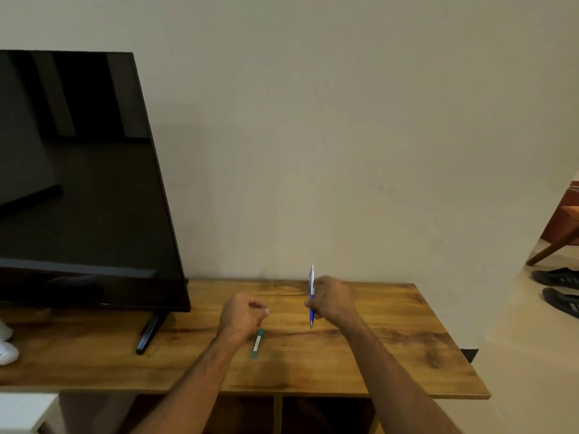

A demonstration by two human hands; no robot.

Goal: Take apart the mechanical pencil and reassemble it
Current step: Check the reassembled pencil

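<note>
Item, nearest: open shelf compartments [326, 415] under the surface [391, 364], two of them parted by an upright divider; they are lying in shadow and whether they are holding anything cannot be told. Item: green tube [257, 343], lying flat on the surface just beside the left wrist, a pale label along its side; it looks like a lead case, though whether it is capped or what it is holding cannot be told. Item: left hand [242, 314], curling into a loose fist above the surface, thumb and forefinger pinching together; whether some small part is sitting between them is too fine to see. Item: right hand [332, 299], closing around the mechanical pencil [311, 297] at mid-barrel and holding it upright over the surface, point down, silver clip end up. Judgement on the step in hand: the pencil appears whole, so dismantling is probably just beginning; it would go best with the left hand steadying the lower barrel while the right is turning or pulling one end, working low over the surface so small parts are not rolling off. Item, far left: television [78, 183], dark, standing on its feet against the wall. Item, far right: shoes [560, 289] on the floor.
</note>
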